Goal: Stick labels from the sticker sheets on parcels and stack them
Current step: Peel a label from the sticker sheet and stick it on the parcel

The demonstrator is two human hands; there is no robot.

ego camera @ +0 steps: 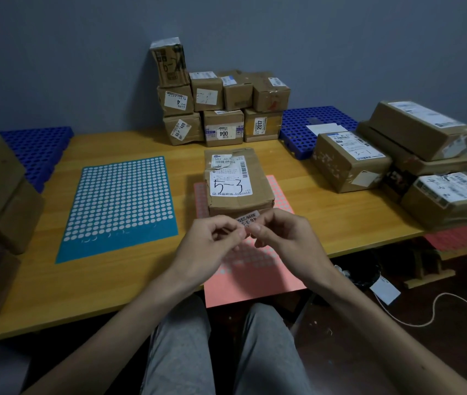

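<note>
Both: left hand (212, 242), right hand (282, 236) pinching together, contents unclear | parcel (239, 201) marked "5-3"

Left hand (212, 248) and right hand (283, 238) touch fingertips before parcel (238, 201).

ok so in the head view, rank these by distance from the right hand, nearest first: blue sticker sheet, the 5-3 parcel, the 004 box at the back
1. 5-3 parcel, just ahead of the right hand.
2. blue sticker sheet, across to the left.
3. 004 box, farthest, straight ahead at the back.
</note>
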